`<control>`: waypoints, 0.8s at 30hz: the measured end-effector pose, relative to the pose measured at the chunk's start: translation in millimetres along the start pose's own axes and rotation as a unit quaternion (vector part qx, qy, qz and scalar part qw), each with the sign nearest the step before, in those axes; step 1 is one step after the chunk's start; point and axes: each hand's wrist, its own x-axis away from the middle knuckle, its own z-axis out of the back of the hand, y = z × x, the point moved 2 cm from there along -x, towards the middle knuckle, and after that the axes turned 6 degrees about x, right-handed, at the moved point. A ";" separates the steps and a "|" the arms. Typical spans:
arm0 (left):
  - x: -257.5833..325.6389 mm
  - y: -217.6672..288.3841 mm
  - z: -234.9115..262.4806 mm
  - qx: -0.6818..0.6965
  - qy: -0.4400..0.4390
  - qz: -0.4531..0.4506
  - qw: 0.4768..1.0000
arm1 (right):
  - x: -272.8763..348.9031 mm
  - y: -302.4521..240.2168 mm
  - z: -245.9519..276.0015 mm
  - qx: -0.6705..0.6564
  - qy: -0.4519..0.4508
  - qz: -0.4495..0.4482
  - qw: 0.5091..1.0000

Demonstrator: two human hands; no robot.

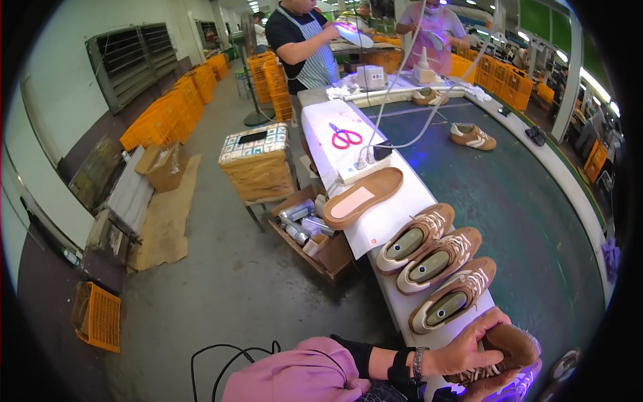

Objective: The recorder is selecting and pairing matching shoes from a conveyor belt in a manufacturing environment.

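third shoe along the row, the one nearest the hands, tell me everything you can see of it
The brown low-cut shoe with a cream heel panel stands upright on the white worktop, toe toward upper right, heel toward lower left. Its upper looks like suede or leather, with pale laces across the front. Inside shows an olive-green insole with a small round dark mark. A matching brown-and-cream shoe sits close beside it; contact is unclear.

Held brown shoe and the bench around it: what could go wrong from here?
The held shoe is close to the nearest standing shoe; a swing could knock it.

The loose sole seems to jut past the white sheet; a bump might drop it into the cardboard box below.
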 end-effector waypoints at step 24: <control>-26.7 2.0 -3.6 0.087 0.100 0.054 0.990 | 14.9 -62.7 24.4 0.069 0.029 0.105 0.992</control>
